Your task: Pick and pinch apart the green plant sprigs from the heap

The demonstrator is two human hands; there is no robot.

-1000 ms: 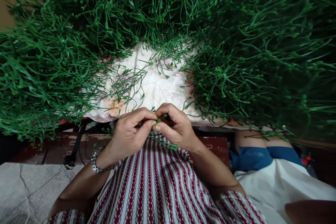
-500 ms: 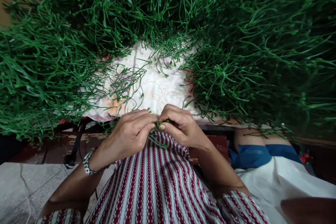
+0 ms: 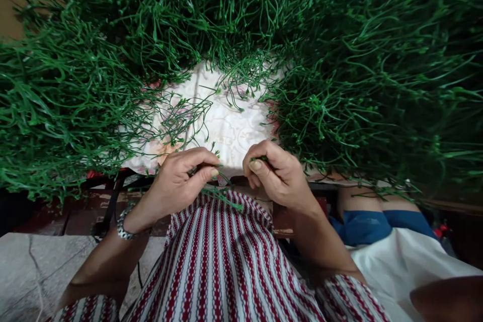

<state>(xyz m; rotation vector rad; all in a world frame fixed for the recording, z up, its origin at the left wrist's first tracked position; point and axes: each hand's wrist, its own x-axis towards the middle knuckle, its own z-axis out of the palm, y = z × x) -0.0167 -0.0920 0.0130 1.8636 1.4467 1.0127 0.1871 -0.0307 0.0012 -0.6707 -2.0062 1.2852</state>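
Note:
My left hand (image 3: 188,176) is closed, thumb against fingers, around a few thin green stems (image 3: 226,197). Their ends stick out below the thumb over the striped cloth of my lap, and small tips show above the fingers. My right hand (image 3: 277,173) is curled in a pinch a short way to the right, with a small green piece (image 3: 261,159) showing between thumb and forefinger. A gap separates the two hands. Just beyond them, loose green stems with small bud-like tips (image 3: 181,115) lie on a white flowered cloth (image 3: 222,131).
Large heaps of green stems (image 3: 75,90) surround the cloth on the left, far side and right (image 3: 339,85). Dark red wood (image 3: 79,214) runs under the near edge. At right sits another person, with blue shorts (image 3: 368,226) and a white garment (image 3: 403,256).
My hands were together, fingertips meeting over the stems. Now they are apart: the right hand has moved right and slightly up with a small green piece, while the left keeps the stems.

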